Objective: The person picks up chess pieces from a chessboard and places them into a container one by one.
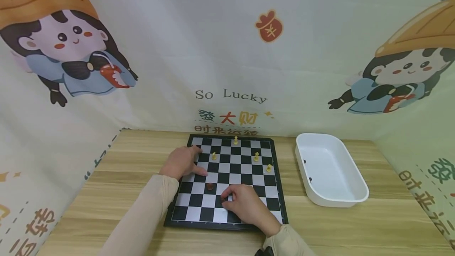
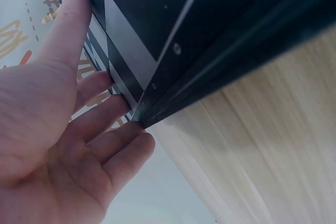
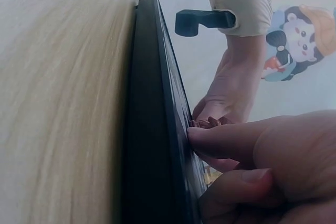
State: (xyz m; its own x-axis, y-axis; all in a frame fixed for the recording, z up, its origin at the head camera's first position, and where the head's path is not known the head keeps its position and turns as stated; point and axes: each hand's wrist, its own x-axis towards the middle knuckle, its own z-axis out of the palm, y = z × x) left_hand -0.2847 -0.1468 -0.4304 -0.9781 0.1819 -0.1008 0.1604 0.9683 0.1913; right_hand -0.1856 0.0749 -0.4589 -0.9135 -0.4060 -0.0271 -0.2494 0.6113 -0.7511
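A black-and-white chessboard (image 1: 222,224) lies on the wooden table. My left hand (image 1: 180,162) rests at its left edge, thumb and index finger spread over the squares; in the left wrist view the other fingers (image 2: 118,145) lie loosely bent by the board's rim. Over the near half, my right hand (image 1: 247,204) pinches a small dark chess piece (image 1: 223,198) between thumb and index finger, mostly hidden by the fingertips. Just left of it stands a reddish-brown chess piece (image 1: 210,186). Several yellow pieces, among them a pawn (image 1: 214,156), stand on the far half.
To the right of the board is a white plastic tray (image 1: 350,200) with two small dark marks by its left wall. A printed cloth (image 1: 227,58) hangs behind and beside the wooden table (image 1: 117,185).
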